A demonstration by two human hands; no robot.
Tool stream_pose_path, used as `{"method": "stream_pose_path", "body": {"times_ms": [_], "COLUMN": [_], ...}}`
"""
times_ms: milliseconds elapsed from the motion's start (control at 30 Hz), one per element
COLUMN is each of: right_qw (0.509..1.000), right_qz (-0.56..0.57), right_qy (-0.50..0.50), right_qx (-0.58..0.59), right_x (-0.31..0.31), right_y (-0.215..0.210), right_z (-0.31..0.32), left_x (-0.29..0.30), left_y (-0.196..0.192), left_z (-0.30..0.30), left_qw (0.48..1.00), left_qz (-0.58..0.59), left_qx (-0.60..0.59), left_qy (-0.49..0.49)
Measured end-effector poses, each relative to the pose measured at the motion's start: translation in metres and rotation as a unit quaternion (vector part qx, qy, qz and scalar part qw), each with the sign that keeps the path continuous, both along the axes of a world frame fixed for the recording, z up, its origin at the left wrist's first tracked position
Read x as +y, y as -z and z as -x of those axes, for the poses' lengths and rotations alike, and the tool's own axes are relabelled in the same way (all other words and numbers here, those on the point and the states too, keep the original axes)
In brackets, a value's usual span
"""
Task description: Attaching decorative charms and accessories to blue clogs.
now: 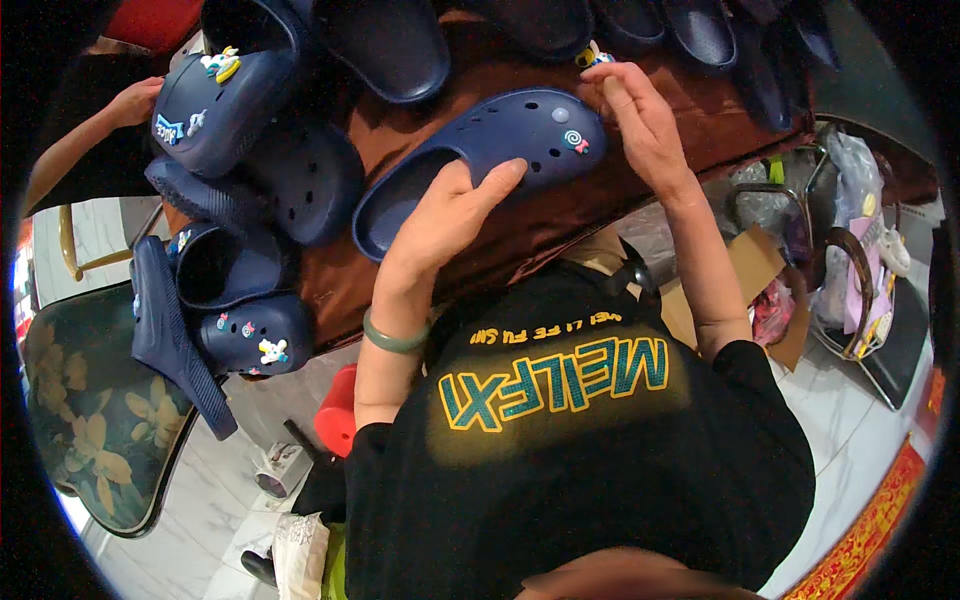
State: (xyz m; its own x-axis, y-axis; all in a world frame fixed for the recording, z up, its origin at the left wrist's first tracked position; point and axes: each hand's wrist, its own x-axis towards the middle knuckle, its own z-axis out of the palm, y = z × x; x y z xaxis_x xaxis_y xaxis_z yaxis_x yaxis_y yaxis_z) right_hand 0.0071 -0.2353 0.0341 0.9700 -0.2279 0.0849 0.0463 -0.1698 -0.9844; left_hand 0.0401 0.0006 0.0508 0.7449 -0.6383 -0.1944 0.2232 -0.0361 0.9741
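A navy clog (480, 128) with holes in its upper lies on the brown table cover in front of me. My left hand (447, 212) grips its near side, thumb on the upper and the other fingers hidden by the shoe. A green bangle (395, 335) circles that wrist. Near the toe sit a pale swirl charm (573, 140) with a pink end and a plain pale-blue round piece (560, 115). Just beyond the toe, my right hand (645, 120) pinches a small white, yellow and blue shoe charm (597, 56) between its fingertips.
Several navy clogs (235, 110), some bearing charms, are piled at the left; more (385, 45) line the far side. Another person's hand (135, 103) touches the pile. A floral chair seat (105, 410) stands left, a cardboard box (740, 280) and bags (855, 230) right.
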Motion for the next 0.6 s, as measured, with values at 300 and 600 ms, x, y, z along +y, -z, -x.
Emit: {"method": "stream_pose_path", "body": {"times_ms": [300,600], "right_qw": [0.93,0.906], "right_qz": [0.35,0.402], "right_qy": [-0.108,-0.06], "right_qx": [-0.02,-0.118], "right_x": [0.005,-0.001], "right_y": [0.006,0.013], "right_z": [0.012,-0.011], "left_x": [0.004,0.005], "left_y": [0.005,0.002], "left_z": [-0.006,-0.005], "left_qw": [0.99,0.992], "left_qz": [0.08,0.07], "left_qx": [0.092,0.078], "left_qy": [0.065,0.07]}}
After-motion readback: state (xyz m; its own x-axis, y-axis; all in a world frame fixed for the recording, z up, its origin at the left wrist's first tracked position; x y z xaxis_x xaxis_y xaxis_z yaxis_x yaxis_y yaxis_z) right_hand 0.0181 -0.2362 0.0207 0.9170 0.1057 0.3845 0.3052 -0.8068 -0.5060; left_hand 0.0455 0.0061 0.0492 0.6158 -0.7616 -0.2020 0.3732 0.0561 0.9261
